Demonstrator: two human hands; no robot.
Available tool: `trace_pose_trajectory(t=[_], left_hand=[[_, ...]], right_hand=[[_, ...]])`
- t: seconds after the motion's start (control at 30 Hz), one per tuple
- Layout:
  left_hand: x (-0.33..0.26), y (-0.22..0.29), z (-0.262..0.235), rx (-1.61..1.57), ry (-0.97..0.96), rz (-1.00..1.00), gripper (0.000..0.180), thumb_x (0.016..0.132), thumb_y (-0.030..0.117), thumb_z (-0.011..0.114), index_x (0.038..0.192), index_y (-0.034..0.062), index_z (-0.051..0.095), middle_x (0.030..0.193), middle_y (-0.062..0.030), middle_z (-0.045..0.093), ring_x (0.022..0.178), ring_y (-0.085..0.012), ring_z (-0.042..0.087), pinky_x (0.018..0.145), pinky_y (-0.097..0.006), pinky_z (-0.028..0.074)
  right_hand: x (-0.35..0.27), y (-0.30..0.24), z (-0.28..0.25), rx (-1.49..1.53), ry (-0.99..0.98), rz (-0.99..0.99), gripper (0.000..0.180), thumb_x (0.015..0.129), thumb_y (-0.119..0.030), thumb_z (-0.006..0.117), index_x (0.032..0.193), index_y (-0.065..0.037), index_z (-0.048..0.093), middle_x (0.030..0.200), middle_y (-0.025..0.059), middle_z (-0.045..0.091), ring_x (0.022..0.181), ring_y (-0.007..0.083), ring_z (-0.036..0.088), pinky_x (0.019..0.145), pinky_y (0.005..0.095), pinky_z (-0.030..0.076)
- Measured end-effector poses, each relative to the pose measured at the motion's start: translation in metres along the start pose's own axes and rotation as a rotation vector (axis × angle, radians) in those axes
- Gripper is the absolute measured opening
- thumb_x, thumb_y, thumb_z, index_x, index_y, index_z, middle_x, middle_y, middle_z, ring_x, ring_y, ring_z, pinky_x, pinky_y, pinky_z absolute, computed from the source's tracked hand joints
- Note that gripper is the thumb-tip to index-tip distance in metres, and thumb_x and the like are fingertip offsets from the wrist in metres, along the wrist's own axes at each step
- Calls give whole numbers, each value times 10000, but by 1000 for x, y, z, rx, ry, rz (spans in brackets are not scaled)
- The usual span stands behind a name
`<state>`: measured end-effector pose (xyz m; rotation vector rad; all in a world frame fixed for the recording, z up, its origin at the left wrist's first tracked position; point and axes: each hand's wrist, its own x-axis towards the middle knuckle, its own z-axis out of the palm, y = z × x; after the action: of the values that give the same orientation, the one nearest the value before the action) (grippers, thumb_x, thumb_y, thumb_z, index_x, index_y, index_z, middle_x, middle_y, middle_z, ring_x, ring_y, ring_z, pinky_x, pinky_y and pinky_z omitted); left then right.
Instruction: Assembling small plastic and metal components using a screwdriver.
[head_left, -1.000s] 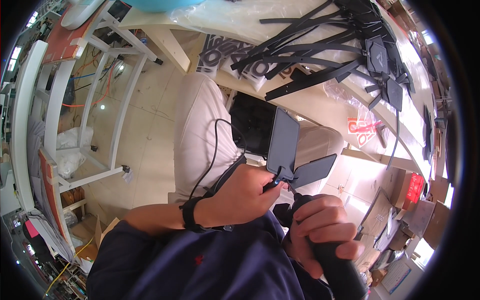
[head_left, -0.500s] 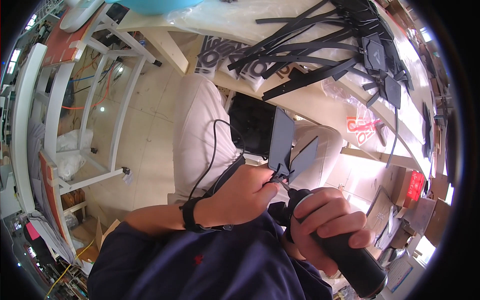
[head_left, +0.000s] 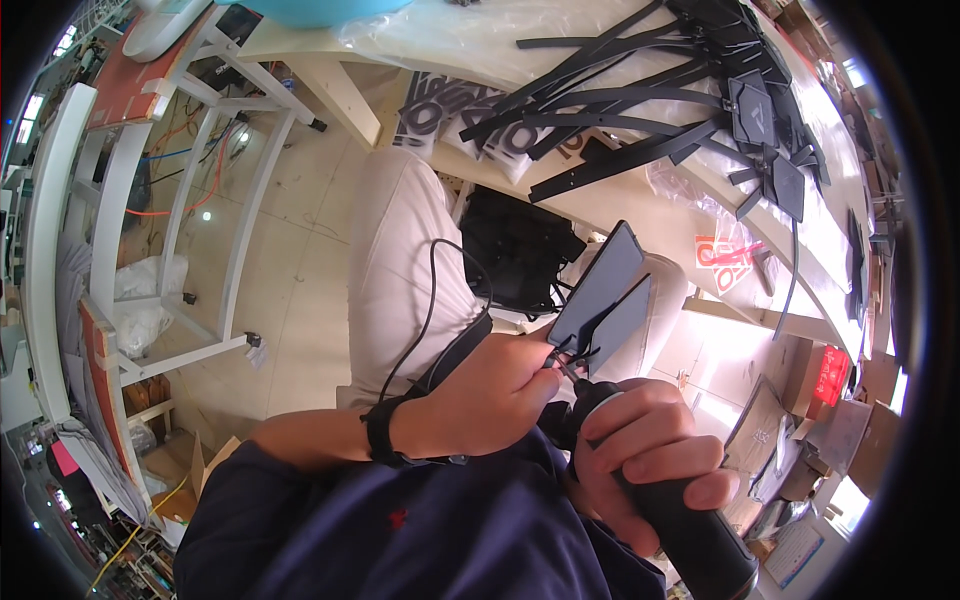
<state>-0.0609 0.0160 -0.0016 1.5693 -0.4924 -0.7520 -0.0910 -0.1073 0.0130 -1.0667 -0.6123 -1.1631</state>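
Two grey panels (head_left: 605, 285) are held above the lap, tilted up and to the right, one partly in front of the other. Their lower ends are pinched between thumb and forefinger of the left hand (head_left: 490, 390); the exact grip is partly hidden. By the right hand (head_left: 650, 445), with fingers curled round its body, a black driver (head_left: 700, 545) is gripped. Its bit is pointed at the panels' lower ends; whether they are touched cannot be told.

A black strap (head_left: 380, 430) is worn on the left wrist, and a black cable (head_left: 431, 300) is looped over the trousers (head_left: 395, 230). A small red emblem (head_left: 398, 518) is borne by the dark shirt (head_left: 300, 530).

Beyond the knees, pale packs (head_left: 420, 118) are printed with large dark block letters. On the table (head_left: 285, 38), black straps (head_left: 640, 155) are heaped; a pale mark is carried by one black pad (head_left: 750, 110) among them. Near the table's edge, an orange-red label (head_left: 722, 262) with white lettering is seen. Farther right, a red label (head_left: 829, 375) with small writing is shown among cartons (head_left: 868, 440).
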Motion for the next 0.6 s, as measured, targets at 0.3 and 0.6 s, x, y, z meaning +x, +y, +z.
trace_pose_trajectory(t=[0.3,0.6], left_hand=[[1,1,1,8,-3,36,159,866,40,512,750,-59,559,597,-108,523,539,-144,417,503,-314,360],[-1,-2,0,21,-40,9,151,874,42,506,827,-61,608,630,-107,560,561,-135,456,523,-305,382]], right_hand=[[-3,-3,1,-61,-7,-30,489,867,-413,675,1104,-68,424,760,41,491,484,131,513,392,251,466],[-4,-3,1,-50,-39,-29,494,869,-424,668,1099,-70,411,777,46,493,498,134,523,394,248,467]])
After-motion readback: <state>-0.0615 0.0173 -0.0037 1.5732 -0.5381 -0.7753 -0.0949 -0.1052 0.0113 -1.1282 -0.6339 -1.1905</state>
